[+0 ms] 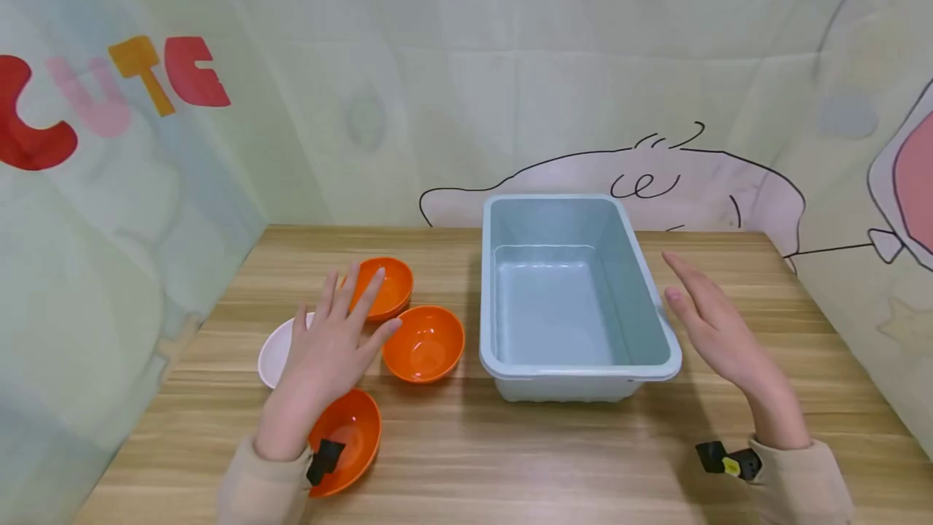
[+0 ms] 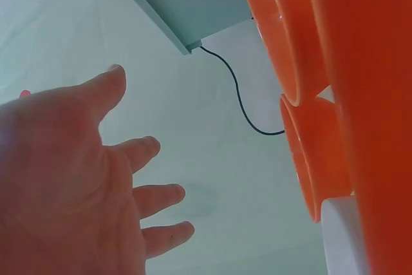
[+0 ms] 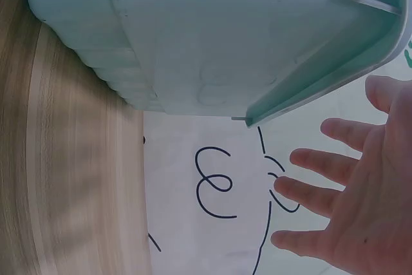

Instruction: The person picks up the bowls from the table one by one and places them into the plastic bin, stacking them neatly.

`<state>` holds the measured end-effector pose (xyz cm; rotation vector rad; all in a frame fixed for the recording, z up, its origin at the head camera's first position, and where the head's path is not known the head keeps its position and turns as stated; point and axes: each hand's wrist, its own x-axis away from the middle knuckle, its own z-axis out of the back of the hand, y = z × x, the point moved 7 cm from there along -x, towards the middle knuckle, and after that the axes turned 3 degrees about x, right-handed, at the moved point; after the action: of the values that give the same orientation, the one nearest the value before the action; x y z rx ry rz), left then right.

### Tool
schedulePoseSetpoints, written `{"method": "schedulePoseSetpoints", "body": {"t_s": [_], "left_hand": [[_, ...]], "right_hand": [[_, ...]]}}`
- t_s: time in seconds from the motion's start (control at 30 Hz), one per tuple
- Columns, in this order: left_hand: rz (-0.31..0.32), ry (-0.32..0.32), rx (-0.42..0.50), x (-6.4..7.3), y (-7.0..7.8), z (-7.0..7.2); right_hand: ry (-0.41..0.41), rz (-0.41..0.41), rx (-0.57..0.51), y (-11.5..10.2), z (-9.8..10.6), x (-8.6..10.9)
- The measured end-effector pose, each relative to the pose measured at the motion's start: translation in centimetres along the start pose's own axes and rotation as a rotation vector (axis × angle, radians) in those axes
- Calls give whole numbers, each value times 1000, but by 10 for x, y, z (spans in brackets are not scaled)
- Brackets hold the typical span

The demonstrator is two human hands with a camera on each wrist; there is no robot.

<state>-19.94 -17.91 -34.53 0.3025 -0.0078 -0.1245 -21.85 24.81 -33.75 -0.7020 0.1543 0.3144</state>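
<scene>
My left hand (image 1: pixel 331 347) hovers over the bowls on the left, its fingers spread and straight, holding nothing. Below and around it are three orange bowls: one at the back (image 1: pixel 389 290), one in the middle (image 1: pixel 424 344) and one at the front (image 1: pixel 355 436), partly hidden by the wrist. A white dish (image 1: pixel 275 356) lies partly behind the hand. My right hand (image 1: pixel 722 339) is held with straight fingers beside the right wall of a light blue plastic basin (image 1: pixel 579 371). In the right wrist view, the fingers are apart from the basin (image 3: pixel 193 43).
A wooden table (image 1: pixel 452 460) carries everything. Behind it hangs a printed cloth backdrop (image 1: pixel 452 87) with cartoon drawings and coloured letters. The basin stands right of the bowls, near the table's back edge, and nothing shows inside it.
</scene>
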Motion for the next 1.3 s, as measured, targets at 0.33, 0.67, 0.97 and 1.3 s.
{"method": "schedulePoseSetpoints", "body": {"t_s": [0.33,0.67,0.97,1.3], "left_hand": [[8,0,29,11,-1,-7],[10,3,31,20,5,-8],[27,4,23,28,5,-4],[-5,7,17,36,11,-6]], "right_hand": [[-11,-38,-31,4,-3,-1],[-5,-37,-94,10,-5,-4],[-25,-41,-135,9,-5,-9],[-41,-39,-209,11,-7,-11]]}}
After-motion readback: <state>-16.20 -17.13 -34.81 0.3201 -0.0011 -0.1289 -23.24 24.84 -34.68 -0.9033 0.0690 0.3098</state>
